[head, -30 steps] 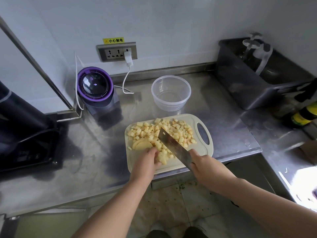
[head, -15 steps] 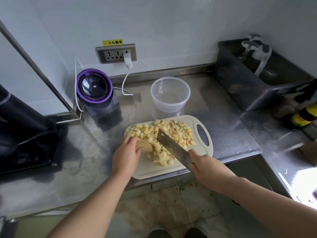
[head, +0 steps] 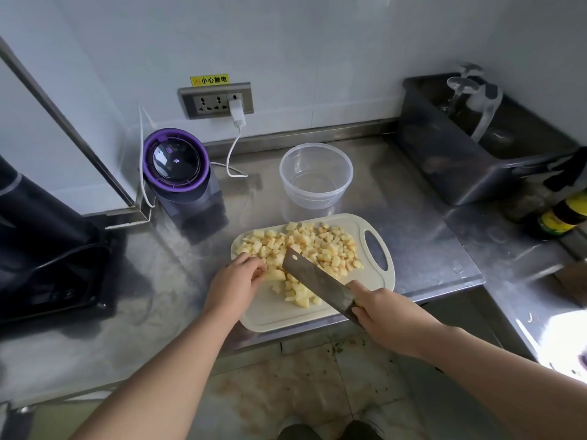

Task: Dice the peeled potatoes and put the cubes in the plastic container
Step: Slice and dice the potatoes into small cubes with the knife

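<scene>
Here, the left hand [head: 236, 281] is resting on the near left part of a pale cream plastic cutting board [head: 276, 312] with an oval handle hole. Its fingers are curling, and the fingertips are pinching a pale yellow chunk of peeled potato [head: 275, 275] that is sitting just to the right of them. The right hand [head: 390, 315] is wrapping round the handle of a broad grey steel cleaver [head: 317, 282] at the board's near right edge. The blade is running diagonally up and left, and its far corner is ending just beside the chunk. Whether its edge is touching the board cannot be told.

A heap of small yellow potato cubes [head: 320, 246] is covering the far half of the board, beyond both hands. A smaller cluster of cubes is lying between the hands, partly under the blade. The round clear plastic container [head: 317, 201] is standing on the stainless steel counter [head: 413, 217] just behind the board, with no cubes in it.

To the left, a dark appliance with a purple-rimmed lid [head: 176, 163] is standing near the wall, and a white charger [head: 237, 112] is plugged into the grey wall socket [head: 216, 100].
</scene>
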### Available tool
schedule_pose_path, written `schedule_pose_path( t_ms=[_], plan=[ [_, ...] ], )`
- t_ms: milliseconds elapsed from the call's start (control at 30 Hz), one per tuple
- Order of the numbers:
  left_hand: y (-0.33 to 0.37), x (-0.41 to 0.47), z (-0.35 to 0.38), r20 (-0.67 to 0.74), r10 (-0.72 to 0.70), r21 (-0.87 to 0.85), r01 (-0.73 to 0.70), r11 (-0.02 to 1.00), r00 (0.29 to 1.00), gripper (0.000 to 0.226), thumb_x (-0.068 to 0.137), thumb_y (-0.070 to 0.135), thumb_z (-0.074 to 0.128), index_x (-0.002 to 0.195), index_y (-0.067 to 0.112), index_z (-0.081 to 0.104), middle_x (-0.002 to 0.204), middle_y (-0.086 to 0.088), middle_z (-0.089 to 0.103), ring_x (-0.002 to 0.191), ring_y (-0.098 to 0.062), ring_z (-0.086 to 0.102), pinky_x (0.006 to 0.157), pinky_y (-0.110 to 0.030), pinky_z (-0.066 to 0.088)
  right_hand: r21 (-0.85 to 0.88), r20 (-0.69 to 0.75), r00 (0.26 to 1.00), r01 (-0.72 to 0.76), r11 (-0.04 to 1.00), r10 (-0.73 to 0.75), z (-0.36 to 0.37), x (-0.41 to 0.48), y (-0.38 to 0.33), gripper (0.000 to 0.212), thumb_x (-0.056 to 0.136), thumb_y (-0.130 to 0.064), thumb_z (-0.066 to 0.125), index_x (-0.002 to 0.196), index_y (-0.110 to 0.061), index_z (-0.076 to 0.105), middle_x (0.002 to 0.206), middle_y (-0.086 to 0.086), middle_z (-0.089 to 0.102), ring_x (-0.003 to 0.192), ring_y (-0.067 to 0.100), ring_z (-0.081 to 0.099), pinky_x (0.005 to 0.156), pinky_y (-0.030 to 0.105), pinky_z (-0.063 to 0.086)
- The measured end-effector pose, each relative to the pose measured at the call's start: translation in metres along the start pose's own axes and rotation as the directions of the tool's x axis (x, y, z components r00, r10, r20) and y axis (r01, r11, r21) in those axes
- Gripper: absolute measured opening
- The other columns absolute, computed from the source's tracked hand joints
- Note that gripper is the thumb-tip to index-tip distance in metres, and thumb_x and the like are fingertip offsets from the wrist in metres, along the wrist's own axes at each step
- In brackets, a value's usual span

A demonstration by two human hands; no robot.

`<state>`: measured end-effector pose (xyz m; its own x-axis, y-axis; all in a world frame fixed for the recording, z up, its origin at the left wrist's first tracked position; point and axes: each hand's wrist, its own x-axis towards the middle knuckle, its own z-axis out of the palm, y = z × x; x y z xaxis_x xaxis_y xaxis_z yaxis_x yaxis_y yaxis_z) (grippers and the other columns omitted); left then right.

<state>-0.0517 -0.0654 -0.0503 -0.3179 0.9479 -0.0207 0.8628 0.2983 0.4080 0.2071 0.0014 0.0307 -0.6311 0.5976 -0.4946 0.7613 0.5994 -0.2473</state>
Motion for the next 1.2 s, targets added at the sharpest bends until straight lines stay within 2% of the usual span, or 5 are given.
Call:
schedule_pose_path(
  t_ms=[300,500,667,833,1200],
  plan=[
    [-0.002,-0.001,-0.029,-0.037,-0.267,-0.579,0.198,0.791,0.963,0.014,0.088,0.012,0.068,0.101,0.015,0.063,0.09,0.009,0.064,0.081,-0.003,0.06,0.069,-0.009,0.043,-0.248,0.081,0.978,0.208,0.946,-0.193,0.002,0.017,0.007,0.031,0.106,-0.024,0.037,0.135,-0.035,0.039,0.122,-0.007,0.061,0.102,0.019,0.062,0.085,0.032,0.052],
    [-0.016,-0.013,-0.032,0.099,-0.414,-0.787,0.326,0.523,0.905,0.01,0.091,0.012,0.063,0.097,0.02,0.061,0.1,-0.001,0.069,0.093,-0.016,0.066,0.085,-0.031,0.054,-0.26,0.095,0.983,0.175,0.95,-0.156,0.008,0.05,0.0,0.025,0.104,-0.026,0.035,0.125,-0.034,0.046,0.112,-0.003,0.063,0.095,0.023,0.062,0.084,0.038,0.054],
    [-0.017,-0.03,-0.026,0.255,-0.599,-0.947,0.323,0.005,0.759,0.011,0.096,0.005,0.055,0.106,0.008,0.057,0.1,-0.006,0.063,0.089,-0.012,0.062,0.087,-0.03,0.05,-0.216,0.082,0.981,0.19,0.958,-0.176,0.004,0.068,-0.014,0.013,0.105,-0.031,0.032,0.103,-0.029,0.045,0.098,-0.003,0.06,0.085,0.021,0.059,0.077,0.038,0.052],
    [-0.009,-0.043,-0.014,0.469,-0.57,-0.869,0.238,-0.433,0.675,0.015,0.098,0.007,0.049,0.113,0.01,0.053,0.102,-0.005,0.061,0.095,-0.014,0.057,0.091,-0.042,0.045,-0.184,0.067,0.978,0.205,0.961,-0.196,0.002,0.077,-0.028,0.009,0.104,-0.028,0.035,0.101,-0.024,0.043,0.09,-0.006,0.052,0.079,0.018,0.051,0.066,0.029,0.038],
    [-0.001,-0.046,-0.005,0.503,-0.584,-0.862,0.316,-0.397,0.637,0.026,0.098,0.008,0.051,0.124,0.009,0.05,0.107,-0.008,0.062,0.097,-0.014,0.06,0.083,-0.043,0.051,-0.119,-0.091,0.993,0.07,0.99,-0.081,0.0,0.086,-0.03,0.017,0.103,-0.027,0.035,0.113,-0.026,0.049,0.087,-0.003,0.057,0.071,0.016,0.054,0.062,0.03,0.049]
  ],
)
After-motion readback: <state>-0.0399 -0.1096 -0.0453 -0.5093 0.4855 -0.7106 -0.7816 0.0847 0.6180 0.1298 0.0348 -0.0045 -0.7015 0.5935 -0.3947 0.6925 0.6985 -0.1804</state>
